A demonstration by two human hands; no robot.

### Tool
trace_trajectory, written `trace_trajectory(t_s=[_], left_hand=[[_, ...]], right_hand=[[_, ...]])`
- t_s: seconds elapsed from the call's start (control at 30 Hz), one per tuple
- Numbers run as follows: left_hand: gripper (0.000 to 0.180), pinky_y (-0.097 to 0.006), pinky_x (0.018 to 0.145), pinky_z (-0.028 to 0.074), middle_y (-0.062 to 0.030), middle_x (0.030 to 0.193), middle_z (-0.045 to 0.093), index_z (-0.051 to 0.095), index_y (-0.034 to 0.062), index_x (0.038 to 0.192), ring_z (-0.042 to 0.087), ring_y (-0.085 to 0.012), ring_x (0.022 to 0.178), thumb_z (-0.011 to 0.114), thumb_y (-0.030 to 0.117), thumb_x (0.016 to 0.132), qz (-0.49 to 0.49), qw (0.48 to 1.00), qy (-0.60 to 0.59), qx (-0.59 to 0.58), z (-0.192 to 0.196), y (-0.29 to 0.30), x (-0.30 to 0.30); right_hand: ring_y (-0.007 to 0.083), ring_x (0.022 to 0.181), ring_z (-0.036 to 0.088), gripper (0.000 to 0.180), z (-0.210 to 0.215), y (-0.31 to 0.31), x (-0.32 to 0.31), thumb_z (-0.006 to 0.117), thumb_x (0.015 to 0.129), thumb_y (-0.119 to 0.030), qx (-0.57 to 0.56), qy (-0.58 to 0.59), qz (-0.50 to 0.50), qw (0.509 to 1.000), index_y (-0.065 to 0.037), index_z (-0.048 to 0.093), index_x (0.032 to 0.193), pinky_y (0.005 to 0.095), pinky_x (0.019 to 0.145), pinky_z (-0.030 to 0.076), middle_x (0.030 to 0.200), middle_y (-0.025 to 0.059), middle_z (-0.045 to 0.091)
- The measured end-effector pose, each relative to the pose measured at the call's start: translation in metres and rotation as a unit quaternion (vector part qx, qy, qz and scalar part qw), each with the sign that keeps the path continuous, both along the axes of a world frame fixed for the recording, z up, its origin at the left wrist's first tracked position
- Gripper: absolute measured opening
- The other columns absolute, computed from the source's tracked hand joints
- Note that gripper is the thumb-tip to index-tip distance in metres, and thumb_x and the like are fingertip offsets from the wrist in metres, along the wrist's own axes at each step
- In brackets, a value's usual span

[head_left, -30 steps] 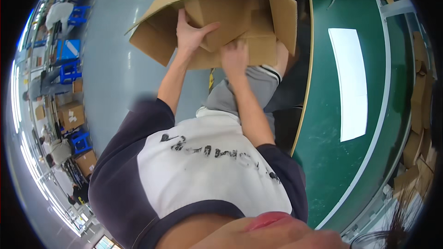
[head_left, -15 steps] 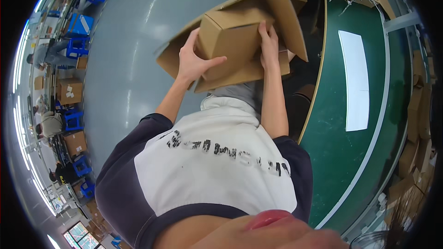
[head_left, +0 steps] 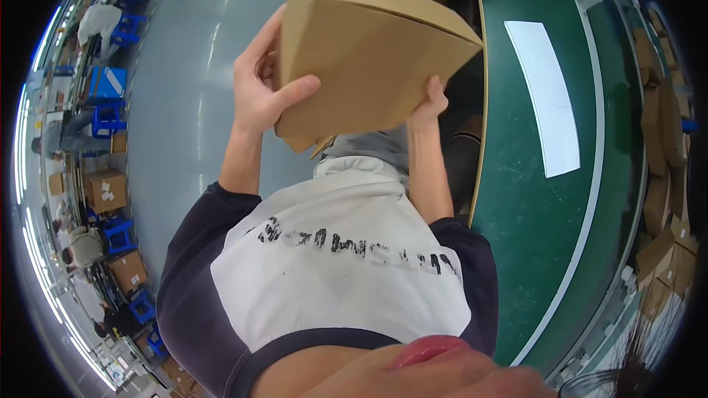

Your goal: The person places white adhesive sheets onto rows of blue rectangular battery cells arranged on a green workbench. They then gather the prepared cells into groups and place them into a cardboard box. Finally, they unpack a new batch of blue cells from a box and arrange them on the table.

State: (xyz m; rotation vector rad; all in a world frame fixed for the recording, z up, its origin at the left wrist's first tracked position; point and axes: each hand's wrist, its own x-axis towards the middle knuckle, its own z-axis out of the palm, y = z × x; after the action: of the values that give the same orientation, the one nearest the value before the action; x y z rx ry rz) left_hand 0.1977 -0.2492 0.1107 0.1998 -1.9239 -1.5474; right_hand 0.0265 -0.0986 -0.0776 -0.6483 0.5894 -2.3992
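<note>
Folded cardboard box (head_left: 369,51) at 12 o'clock | your left hand (head_left: 262,88) and right hand (head_left: 428,107) clasp opposite edges | seems light, stiff, crushable; hold by creased edges | green workbench (head_left: 531,206) at 3 o'clock

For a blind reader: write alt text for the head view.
Both bare hands, left hand and right hand, hold a closed brown cardboard box up at chest height. To the right runs a green work table bearing a white rectangular sheet; a grey floor lies left.
</note>
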Motion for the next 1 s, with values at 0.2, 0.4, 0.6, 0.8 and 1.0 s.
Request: trace_trajectory(t_s=[0.2,0.4,0.6,0.8,1.0], left_hand=[[0.055,-0.042,0.116,0.041,-0.0141,0.139,0.064,0.052,-0.0015,0.146,0.056,-0.029,0.134,0.052,0.036,0.106,-0.018,0.979,-0.159,0.123,-0.136,-0.063,0.005],[0.057,-0.04,0.115,0.04,-0.0177,0.149,0.056,0.041,0.019,0.158,0.052,-0.0279,0.138,0.051,0.043,0.108,-0.073,0.873,-0.471,-0.099,-0.285,0.027,0.076],[0.057,-0.034,0.116,0.038,-0.0139,0.151,0.055,0.039,0.0128,0.159,0.05,-0.0239,0.139,0.048,0.04,0.11,-0.092,0.886,-0.412,0.19,-0.289,0.024,0.086],[0.063,-0.033,0.116,0.038,-0.0111,0.154,0.05,0.042,0.004,0.157,0.048,-0.0223,0.14,0.055,0.041,0.107,-0.077,0.839,-0.354,0.405,-0.307,0.023,0.075],[0.052,-0.03,0.103,0.047,-0.0138,0.129,0.068,0.055,0.0026,0.145,0.062,-0.0179,0.119,0.057,0.037,0.107,-0.03,0.912,-0.396,0.1,-0.329,-0.004,0.049]], right_hand=[[0.0289,0.126,0.059,0.065,-0.031,0.041,0.034,0.055,0.1,-0.056,-0.146,-0.158,0.006,0.977,-0.009,0.053,0.144,0.0462,0.103,0.051,0.138,0.0107,0.059],[0.0296,0.116,0.063,0.059,-0.044,0.063,0.054,0.053,0.103,-0.05,-0.174,-0.3,-0.022,0.938,-0.009,0.052,0.145,0.0446,0.095,0.055,0.129,0.0121,0.062],[0.0295,0.115,0.062,0.056,-0.077,0.081,0.05,0.053,0.103,-0.048,-0.156,-0.28,0.087,0.943,-0.012,0.051,0.146,0.045,0.095,0.054,0.128,0.0115,0.062],[0.0293,0.114,0.061,0.054,-0.129,0.07,0.057,0.052,0.104,-0.046,-0.159,-0.276,0.194,0.928,-0.015,0.05,0.147,0.0455,0.095,0.053,0.127,0.0109,0.061],[0.0292,0.113,0.06,0.052,-0.151,0.071,0.052,0.052,0.105,-0.044,-0.155,-0.265,0.24,0.921,-0.017,0.049,0.149,0.0459,0.095,0.051,0.126,0.0104,0.06]])
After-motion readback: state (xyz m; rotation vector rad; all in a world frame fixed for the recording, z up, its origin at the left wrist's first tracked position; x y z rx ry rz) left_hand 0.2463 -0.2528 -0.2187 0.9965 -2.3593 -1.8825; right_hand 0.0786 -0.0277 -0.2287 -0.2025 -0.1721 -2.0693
